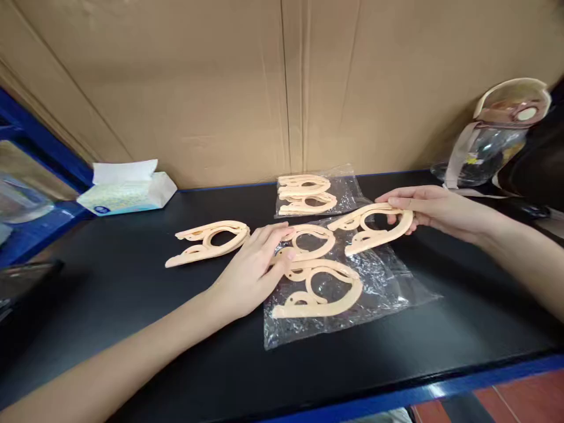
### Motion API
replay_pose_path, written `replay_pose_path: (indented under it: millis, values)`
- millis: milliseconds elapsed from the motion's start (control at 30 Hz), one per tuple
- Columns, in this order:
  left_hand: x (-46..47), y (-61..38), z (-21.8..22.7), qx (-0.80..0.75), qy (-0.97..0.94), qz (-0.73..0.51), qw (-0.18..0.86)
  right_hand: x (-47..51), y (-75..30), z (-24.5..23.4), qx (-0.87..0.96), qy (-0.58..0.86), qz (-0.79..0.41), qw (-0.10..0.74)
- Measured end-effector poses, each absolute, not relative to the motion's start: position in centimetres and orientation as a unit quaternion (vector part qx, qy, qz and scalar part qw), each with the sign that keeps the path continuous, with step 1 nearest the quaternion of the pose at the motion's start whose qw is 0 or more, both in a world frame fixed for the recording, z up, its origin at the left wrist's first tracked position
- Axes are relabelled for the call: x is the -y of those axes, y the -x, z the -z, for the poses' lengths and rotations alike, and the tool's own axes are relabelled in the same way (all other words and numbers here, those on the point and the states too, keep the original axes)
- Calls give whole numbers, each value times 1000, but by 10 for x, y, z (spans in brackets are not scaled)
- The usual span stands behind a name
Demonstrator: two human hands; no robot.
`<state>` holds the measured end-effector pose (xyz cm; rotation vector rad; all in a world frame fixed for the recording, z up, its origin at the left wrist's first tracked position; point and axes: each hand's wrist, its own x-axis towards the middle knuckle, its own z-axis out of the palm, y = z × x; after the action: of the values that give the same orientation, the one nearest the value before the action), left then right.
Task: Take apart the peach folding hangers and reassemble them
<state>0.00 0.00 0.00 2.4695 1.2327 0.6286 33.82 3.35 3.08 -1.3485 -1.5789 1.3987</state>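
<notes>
Several peach plastic folding hangers lie on a black table (132, 329). My right hand (423, 207) grips one hanger (374, 229) by its curved end, just above a clear plastic bag (388, 282). My left hand (253, 273) rests with fingers stretched out on a second hanger (308, 242) at the bag's left edge. A third hanger (321, 291) lies on the bag below it. A loose hanger (209, 241) sits on the table to the left of my left hand.
A sealed clear bag with stacked hangers (306, 195) lies at the back by the cardboard wall (264, 88). A tissue box (127, 191) stands at the back left beside a blue frame (39, 153). A clear bottle with a strap (489, 147) is at the right.
</notes>
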Motion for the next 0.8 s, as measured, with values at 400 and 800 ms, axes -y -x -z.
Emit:
replay_pose_path:
  millis: [400,800]
  values:
    - [-8,1,7,-420,-865,-243,127,-33,-336,-32,619,454,-594,240]
    - [-14,3,5,-355,-902,-218,113,-36,-318,-10,661,448,-548,250]
